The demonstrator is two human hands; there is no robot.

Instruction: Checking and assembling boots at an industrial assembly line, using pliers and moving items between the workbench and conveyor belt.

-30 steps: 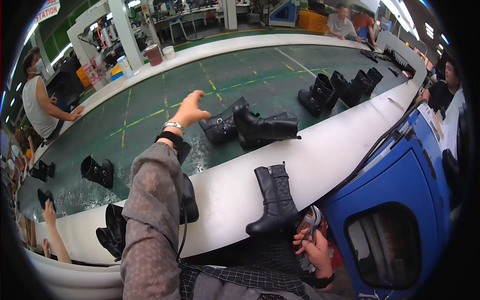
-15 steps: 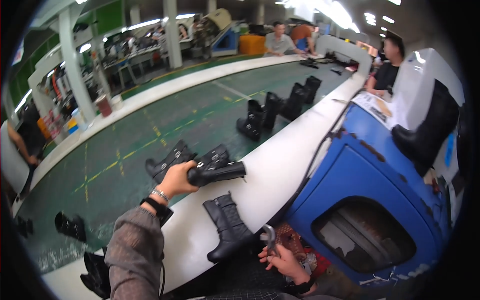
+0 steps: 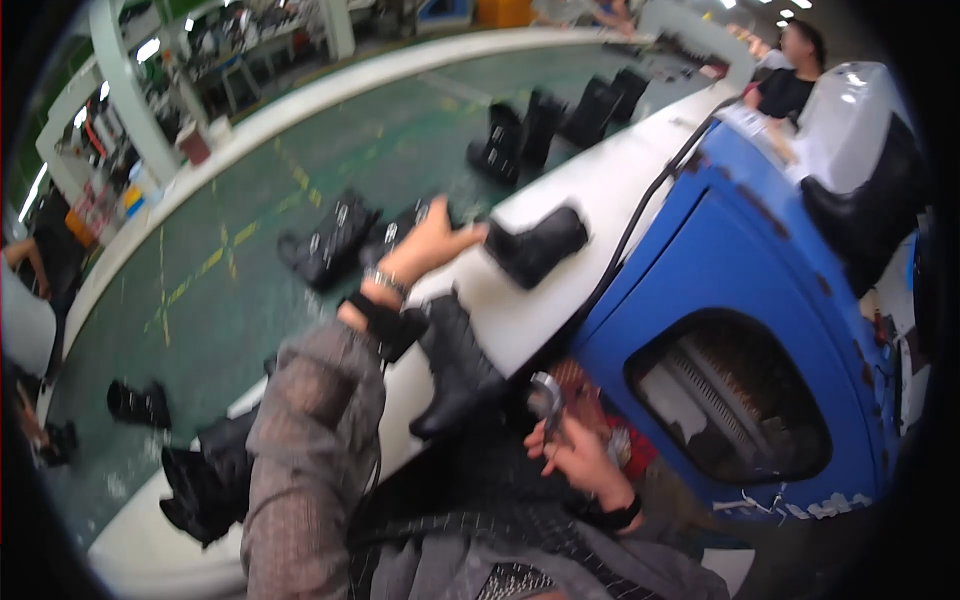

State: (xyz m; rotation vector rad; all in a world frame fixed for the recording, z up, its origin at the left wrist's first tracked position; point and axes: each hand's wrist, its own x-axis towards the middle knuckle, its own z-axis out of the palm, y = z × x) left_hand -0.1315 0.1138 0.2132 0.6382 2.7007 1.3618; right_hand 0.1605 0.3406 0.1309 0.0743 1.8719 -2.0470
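My left hand (image 3: pixel 432 248) reaches over the white ledge (image 3: pixel 505 320), fingers apart, its thumb close to a short black boot (image 3: pixel 545 245) lying on the ledge. The motion blur hides whether they touch. Just behind that hand are two buckled black boots (image 3: pixel 330 238) on the green conveyor belt. Nearer me, a taller black boot (image 3: pixel 455 365) lies on the ledge, partly covered by my left wrist. My right hand (image 3: pixel 582 462), low and beside the blue machine, is closed round a shiny curved metal tool (image 3: pixel 545 398); its exact kind is unclear.
A blue machine (image 3: pixel 660 290) with a dark window stands at right, a tall black boot (image 3: pixel 870 205) on top. Several black boots (image 3: pixel 550 125) stand farther along the belt (image 3: pixel 235 310). More boots (image 3: pixel 205 480) lie by my left forearm. A co-worker (image 3: pixel 790 75) is at far right.
My left hand has moved right and spread its fingers, and the boot it held now lies on the ledge. The view has tilted down. My right hand keeps the metal tool.
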